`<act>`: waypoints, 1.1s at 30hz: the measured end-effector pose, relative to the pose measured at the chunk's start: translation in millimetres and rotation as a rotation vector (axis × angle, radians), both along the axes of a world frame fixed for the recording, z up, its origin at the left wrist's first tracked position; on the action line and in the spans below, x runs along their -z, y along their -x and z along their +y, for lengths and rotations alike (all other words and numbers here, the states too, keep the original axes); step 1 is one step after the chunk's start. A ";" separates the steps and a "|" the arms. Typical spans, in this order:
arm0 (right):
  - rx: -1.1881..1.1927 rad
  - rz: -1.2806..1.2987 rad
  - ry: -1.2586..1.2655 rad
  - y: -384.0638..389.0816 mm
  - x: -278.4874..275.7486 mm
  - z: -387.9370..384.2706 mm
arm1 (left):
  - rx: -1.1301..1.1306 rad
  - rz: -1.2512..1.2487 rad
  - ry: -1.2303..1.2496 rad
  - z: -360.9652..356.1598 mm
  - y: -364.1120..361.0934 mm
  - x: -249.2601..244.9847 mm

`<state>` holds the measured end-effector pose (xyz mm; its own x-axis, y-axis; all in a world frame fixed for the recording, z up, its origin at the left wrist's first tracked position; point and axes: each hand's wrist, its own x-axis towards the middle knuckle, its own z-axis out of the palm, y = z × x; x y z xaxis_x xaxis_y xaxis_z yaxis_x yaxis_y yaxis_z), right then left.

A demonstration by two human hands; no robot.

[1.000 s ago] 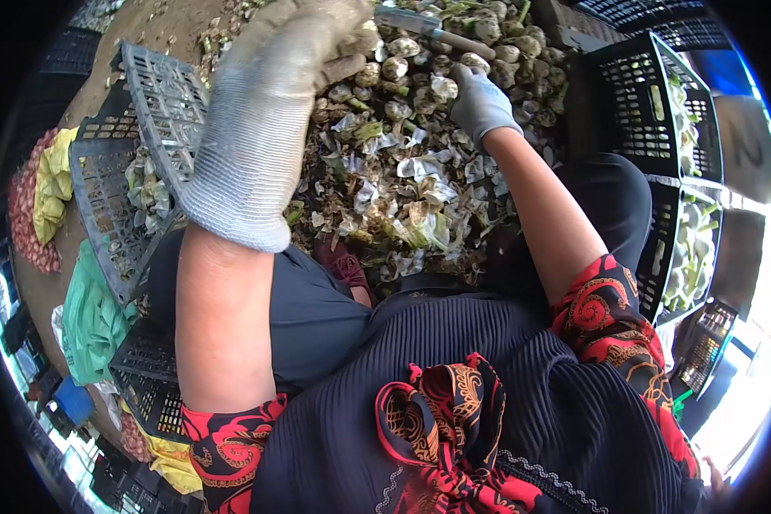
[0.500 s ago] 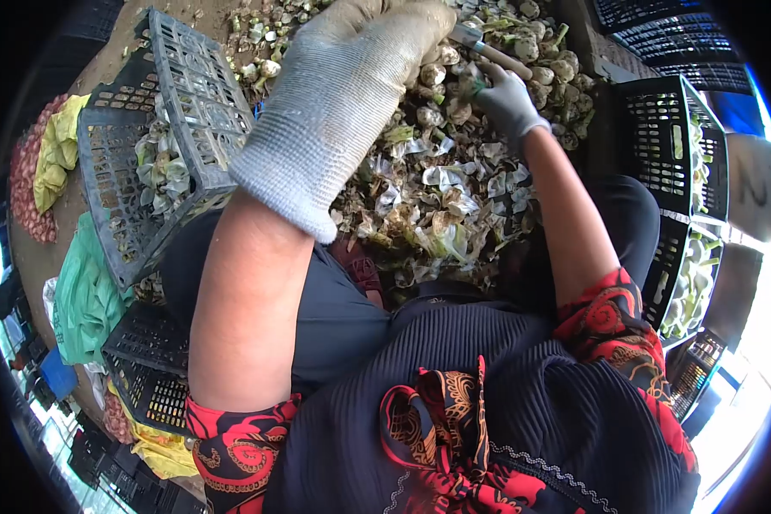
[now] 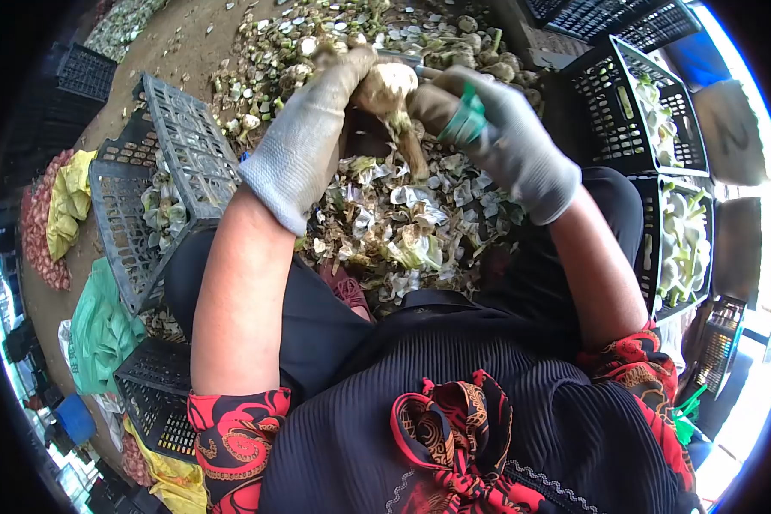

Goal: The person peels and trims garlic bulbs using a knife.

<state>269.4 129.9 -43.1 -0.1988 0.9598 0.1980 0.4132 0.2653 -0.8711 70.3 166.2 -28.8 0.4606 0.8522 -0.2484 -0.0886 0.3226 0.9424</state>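
Observation:
My left hand (image 3: 313, 124), in a soiled white knit glove, is closed around a garlic bulb (image 3: 389, 87) whose brown stalk hangs down towards me. My right hand (image 3: 518, 128) wears a similar glove with green tape (image 3: 465, 118) wound round it. Its fingers are wrapped round a knife, mostly hidden by the glove; a bit of the metal blade (image 3: 409, 60) shows at the far side of the bulb. Beneath both hands lies a heap of papery garlic skins and leaf scraps (image 3: 415, 227). More garlic bulbs (image 3: 497, 64) are piled beyond my right hand.
A grey crate (image 3: 188, 146) stands tilted at my left, with pale trimmings inside. At my right, two black crates (image 3: 604, 107) hold trimmed garlic with stalks. Green sacking (image 3: 103, 330), a yellow sack (image 3: 70, 201) and a blue bucket (image 3: 75, 420) lie further left.
My left hand has dropped lower and away from the camera, with the garlic bulb now in plain view. My right hand has come in beside it with the knife. The view has shifted slightly.

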 end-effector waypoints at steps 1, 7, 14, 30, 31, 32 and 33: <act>-0.016 -0.136 -0.123 -3.0 8.8 -2.9 | 0.026 0.072 -0.024 -5.6 -4.1 -5.9; 0.003 -0.413 -0.192 -8.7 14.8 -17.8 | 0.155 0.109 -0.122 -21.5 -19.5 1.2; -0.132 -0.407 -0.120 -25.0 18.8 -19.3 | 0.232 0.061 -0.056 -12.8 -16.3 15.2; -0.016 -0.018 0.157 -8.6 12.8 -27.3 | 0.097 -0.094 -0.116 -6.3 -14.4 13.3; 0.038 -0.101 -0.032 -8.0 18.3 -25.2 | 0.065 -0.033 -0.156 -7.0 -13.2 17.2; 0.090 -0.184 -0.221 -7.1 24.6 -21.3 | 0.031 0.026 -0.196 -7.9 -11.4 23.6; 0.142 -0.267 -0.409 -5.7 27.1 -19.6 | -0.002 0.085 -0.234 -9.4 -11.5 26.0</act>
<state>275.0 110.3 -70.2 -0.1670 0.8354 0.5237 0.6639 0.4880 -0.5667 81.9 156.8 -54.8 0.4448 0.8919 -0.0818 -0.0063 0.0944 0.9955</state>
